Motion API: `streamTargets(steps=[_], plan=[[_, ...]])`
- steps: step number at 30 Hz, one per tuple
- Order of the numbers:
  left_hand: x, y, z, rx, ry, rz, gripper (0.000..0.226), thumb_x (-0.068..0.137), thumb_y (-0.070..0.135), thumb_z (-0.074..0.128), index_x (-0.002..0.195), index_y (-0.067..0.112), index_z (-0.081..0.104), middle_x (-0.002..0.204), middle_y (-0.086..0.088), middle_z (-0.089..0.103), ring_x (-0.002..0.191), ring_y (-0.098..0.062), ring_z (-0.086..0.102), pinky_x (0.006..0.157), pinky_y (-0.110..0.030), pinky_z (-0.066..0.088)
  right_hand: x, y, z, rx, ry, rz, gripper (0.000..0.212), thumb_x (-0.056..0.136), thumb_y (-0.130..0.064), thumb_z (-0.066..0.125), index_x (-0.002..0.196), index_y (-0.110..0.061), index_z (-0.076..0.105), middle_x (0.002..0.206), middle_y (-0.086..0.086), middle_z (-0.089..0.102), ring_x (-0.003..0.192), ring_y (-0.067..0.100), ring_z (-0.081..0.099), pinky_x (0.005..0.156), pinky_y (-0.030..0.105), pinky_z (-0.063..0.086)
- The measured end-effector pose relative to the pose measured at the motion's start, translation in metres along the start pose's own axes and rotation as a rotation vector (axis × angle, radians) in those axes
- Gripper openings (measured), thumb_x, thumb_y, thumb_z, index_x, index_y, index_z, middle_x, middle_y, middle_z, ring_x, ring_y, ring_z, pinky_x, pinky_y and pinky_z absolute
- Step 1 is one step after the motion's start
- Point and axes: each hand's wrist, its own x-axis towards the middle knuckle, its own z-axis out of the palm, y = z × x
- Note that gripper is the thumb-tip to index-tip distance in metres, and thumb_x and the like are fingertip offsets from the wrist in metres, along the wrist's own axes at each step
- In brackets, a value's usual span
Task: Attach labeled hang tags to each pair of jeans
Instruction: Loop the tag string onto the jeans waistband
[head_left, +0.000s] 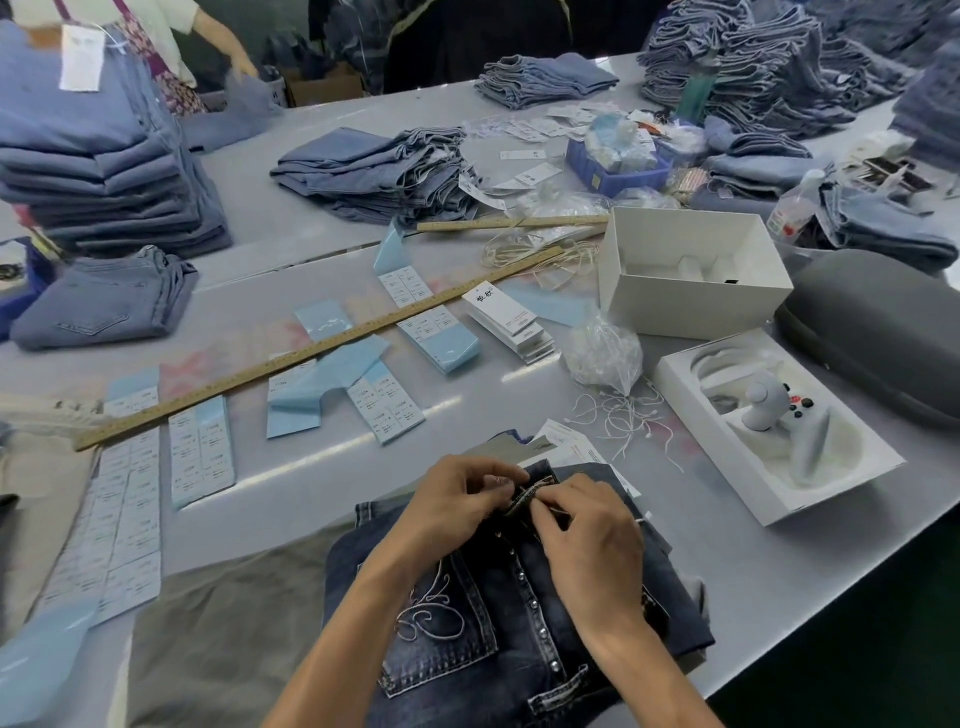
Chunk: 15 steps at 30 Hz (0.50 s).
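Label sheets (130, 499): flat on the table (675, 545), well left of the fingers.
Wooden ruler (311, 353): laid slantwise, beyond and left of the fingers.
Dark jeans (467, 613): folded, directly beneath both hands, embroidered back pocket toward the wrists.
Left hand (457, 501): fingers curled, pinching the belt loop (530, 496) at the waistband.
Belt loop: caught between the fingertips of both hands.
Right hand (592, 540): fingers curled, thumb and forefinger pinching at the same loop; whether a string sits in the pinch, cannot tell.
Hang tags (511, 319): white stack, well beyond the fingers and slightly right.
Loose strings (623, 415): scattered just beyond and right of the fingertips, by a clear bag (602, 353).
White tray (774, 431): right of the fingers, well apart.
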Motion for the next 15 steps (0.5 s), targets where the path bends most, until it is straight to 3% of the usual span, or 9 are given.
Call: streamTargets(steps=[3,7,11,15], plan=[[0.004,0.002,0.002,0.247,-0.029,0.040,0.020,0.092,0.014,0.072,0.100,0.030,0.080,0.068,0.013,0.067,0.058,0.004,0.053,0.063,-0.016,0.043,-0.003,0.002,-0.001,-0.021,-0.006,-0.018,0.012,0.078,-0.017,0.085,0.086,-0.022,0.078,0.077,-0.012,0.065,0.073,0.014,0.057,0.065,0.032,0.052],[0.003,0.001,0.010,0.328,0.009,0.080,0.013,0.091,0.016,0.074,0.092,0.027,0.080,0.075,0.019,0.070,0.065,0.008,0.057,0.066,-0.014,0.046,-0.004,0.001,-0.003,-0.014,-0.011,-0.029,0.010,0.080,-0.017,0.084,0.086,-0.022,0.078,0.078,-0.011,0.065,0.075,0.013,0.057,0.067,0.032,0.052],[-0.004,-0.010,0.013,0.078,0.172,0.057,0.013,0.094,0.015,0.071,0.088,0.024,0.078,0.075,0.007,0.074,0.061,0.000,0.058,0.060,-0.018,0.048,-0.004,-0.004,-0.008,-0.039,0.042,-0.076,0.006,0.086,-0.018,0.077,0.091,-0.019,0.076,0.088,-0.007,0.067,0.084,0.016,0.058,0.078,0.035,0.052],[-0.013,-0.015,-0.002,-0.287,0.347,0.063,0.014,0.093,0.015,0.072,0.089,0.026,0.080,0.083,-0.002,0.077,0.070,-0.014,0.069,0.054,-0.021,0.051,0.005,0.016,-0.031,0.011,0.307,-0.081,0.010,0.090,-0.012,0.069,0.100,-0.014,0.071,0.106,0.000,0.067,0.101,0.014,0.058,0.094,0.026,0.046]])
